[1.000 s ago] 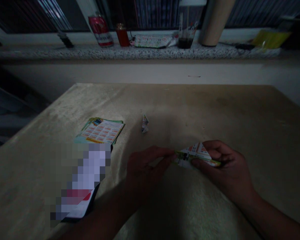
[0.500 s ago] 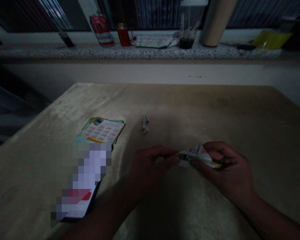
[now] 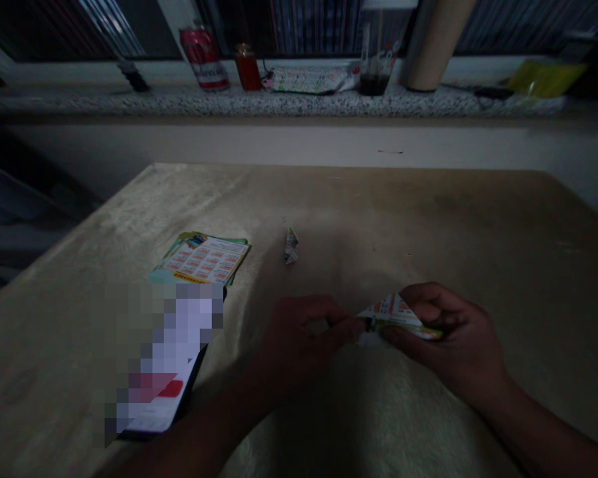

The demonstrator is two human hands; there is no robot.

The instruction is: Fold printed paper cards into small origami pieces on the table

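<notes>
Between my two hands is a folded paper card (image 3: 395,311), creased to a triangle and printed with small coloured text and a green edge. My left hand (image 3: 309,332) pinches its left corner between thumb and forefinger. Gripping the right part, my right hand (image 3: 453,332) has its thumb along the lower front edge and its fingers behind. Farther back lies a small folded paper piece (image 3: 292,246). A stack of printed cards (image 3: 206,257) rests to the left of it.
A phone (image 3: 172,372), its screen blurred out, lies on the table (image 3: 478,232) beside my left forearm. Along the speckled windowsill (image 3: 179,103) stand a red can (image 3: 205,60), an orange-red bottle (image 3: 248,70), a cup with dark liquid (image 3: 376,60) and a tan cylinder (image 3: 436,50).
My left hand's fingertips have shifted slightly right and down along the folded card's left corner. My right hand keeps nearly the same hold. The view has moved very little.
</notes>
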